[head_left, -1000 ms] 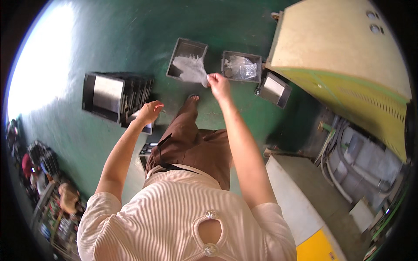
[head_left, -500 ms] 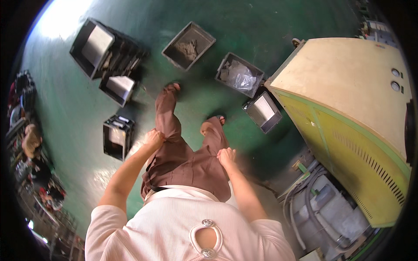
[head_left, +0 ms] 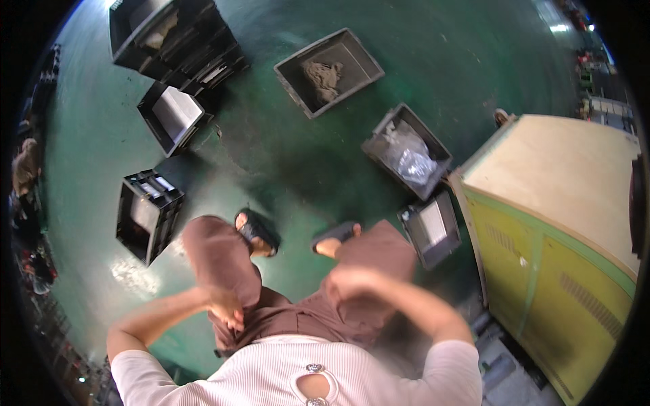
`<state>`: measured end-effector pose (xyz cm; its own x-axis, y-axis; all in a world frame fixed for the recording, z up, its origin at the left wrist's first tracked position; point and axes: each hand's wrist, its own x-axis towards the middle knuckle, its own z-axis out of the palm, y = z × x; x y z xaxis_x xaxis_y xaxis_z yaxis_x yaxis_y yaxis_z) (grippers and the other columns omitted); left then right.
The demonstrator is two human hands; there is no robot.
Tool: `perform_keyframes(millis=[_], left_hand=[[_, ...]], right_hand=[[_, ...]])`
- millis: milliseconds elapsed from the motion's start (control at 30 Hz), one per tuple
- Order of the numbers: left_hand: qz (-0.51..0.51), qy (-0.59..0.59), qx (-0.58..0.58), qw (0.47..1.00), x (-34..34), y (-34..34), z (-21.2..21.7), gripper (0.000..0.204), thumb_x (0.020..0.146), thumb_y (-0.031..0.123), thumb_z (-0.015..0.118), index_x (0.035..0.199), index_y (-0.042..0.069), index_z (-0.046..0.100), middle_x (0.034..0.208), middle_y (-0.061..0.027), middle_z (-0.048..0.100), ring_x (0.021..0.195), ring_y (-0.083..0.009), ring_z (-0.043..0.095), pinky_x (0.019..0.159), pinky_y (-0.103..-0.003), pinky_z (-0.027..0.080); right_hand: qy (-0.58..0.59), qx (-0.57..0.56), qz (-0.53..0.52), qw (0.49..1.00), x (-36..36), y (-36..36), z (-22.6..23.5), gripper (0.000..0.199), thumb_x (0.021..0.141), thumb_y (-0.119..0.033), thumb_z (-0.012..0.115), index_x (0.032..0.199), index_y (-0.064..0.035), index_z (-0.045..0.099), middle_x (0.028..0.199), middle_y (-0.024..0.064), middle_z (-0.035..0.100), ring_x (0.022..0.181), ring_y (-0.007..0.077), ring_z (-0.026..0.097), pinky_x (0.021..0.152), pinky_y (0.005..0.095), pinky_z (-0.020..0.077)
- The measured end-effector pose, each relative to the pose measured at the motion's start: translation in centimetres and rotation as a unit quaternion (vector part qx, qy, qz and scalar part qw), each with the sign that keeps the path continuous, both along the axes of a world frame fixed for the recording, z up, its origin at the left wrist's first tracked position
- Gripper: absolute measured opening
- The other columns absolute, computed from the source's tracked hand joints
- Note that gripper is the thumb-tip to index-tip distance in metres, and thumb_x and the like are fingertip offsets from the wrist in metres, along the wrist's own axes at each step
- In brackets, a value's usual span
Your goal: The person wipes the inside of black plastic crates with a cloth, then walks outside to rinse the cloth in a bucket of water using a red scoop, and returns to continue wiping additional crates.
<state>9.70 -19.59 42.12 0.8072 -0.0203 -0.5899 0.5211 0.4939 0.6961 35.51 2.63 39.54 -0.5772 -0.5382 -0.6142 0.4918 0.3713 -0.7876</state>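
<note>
Brown trousers [head_left: 220,254] cover my bent, parted legs. At the upper thigh on the left, my left hand [head_left: 227,308] presses against the cloth with its fingers curled into a fold. Across the other thigh lies my right hand [head_left: 352,281], smeared by motion, its fingers not readable against the cloth. Dark sandals [head_left: 257,230] are on my feet. Ahead stands a grey bin [head_left: 365,51] with a crumpled grey-brown cloth [head_left: 325,78] in it. To its right, another grey bin [head_left: 393,115] holds clear plastic bags [head_left: 414,159].
At the left are a stack of black crates [head_left: 196,47], a black crate [head_left: 152,111] beside it and another crate [head_left: 162,196] tipped on its side. On the right, a small grey bin [head_left: 443,250] stands by a yellow-green machine cabinet [head_left: 504,250]. The floor [head_left: 284,162] is green.
My legs have bent and spread, with the knees higher and wider. Both hands have shifted along the trousers, and the elbows flare outward. The bins sit differently in view as my head has moved.
</note>
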Motion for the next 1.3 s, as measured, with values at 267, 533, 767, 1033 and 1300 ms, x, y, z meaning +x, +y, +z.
perform_keyframes(millis=[267, 533, 767, 1033, 1300], left_hand=[[0.319, 0.395, 0.486, 0.712, -13.2, 12.1, -20.0, 0.029, 0.084, 0.017, 0.053, 0.111, 0.006, 0.057, 0.102, -0.0142, 0.061, 0.094, -0.0301, 0.058, 0.083, -0.038, 0.046], [0.644, 0.358, 0.307, 0.603, -12.8, 8.3, -35.7, 0.067, 0.088, 0.039, 0.052, 0.140, 0.008, 0.021, 0.124, -0.0233, 0.048, 0.097, -0.0293, 0.059, 0.085, -0.037, 0.045], [0.687, 0.346, 0.447, 0.458, -10.4, 10.6, -41.3, 0.074, 0.080, 0.006, 0.054, 0.141, 0.008, 0.013, 0.140, -0.0192, 0.029, 0.127, -0.0358, 0.031, 0.104, -0.039, 0.030], [0.685, 0.388, 0.403, 0.466, -10.9, 10.9, -39.8, 0.061, 0.078, 0.003, 0.054, 0.135, 0.012, 0.035, 0.124, -0.0201, 0.049, 0.114, -0.0341, 0.048, 0.095, -0.036, 0.039], [0.699, 0.381, 0.387, 0.465, -10.0, 11.0, -39.8, 0.062, 0.077, 0.001, 0.053, 0.135, 0.007, 0.035, 0.127, -0.0187, 0.048, 0.119, -0.0322, 0.045, 0.098, -0.037, 0.037]], right_hand=[[0.273, 0.596, -0.284, 0.700, -21.2, 19.2, -32.3, 0.064, 0.088, -0.047, 0.043, 0.128, 0.0020, 0.041, 0.124, 0.0226, 0.048, 0.122, 0.0307, 0.038, 0.108, 0.0520, 0.0108], [0.246, 0.352, -0.155, 0.890, -18.9, 7.4, -32.4, 0.043, 0.086, -0.033, 0.052, 0.123, -0.0118, 0.050, 0.122, 0.0149, 0.052, 0.119, 0.0300, 0.043, 0.101, 0.0419, 0.0326], [0.280, 0.450, -0.018, 0.848, -17.5, 3.8, -40.0, 0.065, 0.082, -0.036, 0.057, 0.138, -0.0167, 0.030, 0.148, 0.0127, 0.013, 0.137, 0.0292, 0.011, 0.109, 0.0533, 0.0045], [0.404, 0.461, -0.022, 0.790, -19.4, 4.9, -46.8, 0.042, 0.086, -0.029, 0.049, 0.125, -0.0125, 0.049, 0.135, 0.0073, 0.042, 0.122, 0.0219, 0.042, 0.088, 0.0378, 0.0385], [0.188, 0.594, -0.600, 0.502, -21.0, 1.4, -50.8, 0.056, 0.090, -0.018, 0.040, 0.139, 0.0002, 0.021, 0.147, 0.0157, 0.018, 0.136, 0.0251, 0.017, 0.109, 0.0447, 0.0107]])
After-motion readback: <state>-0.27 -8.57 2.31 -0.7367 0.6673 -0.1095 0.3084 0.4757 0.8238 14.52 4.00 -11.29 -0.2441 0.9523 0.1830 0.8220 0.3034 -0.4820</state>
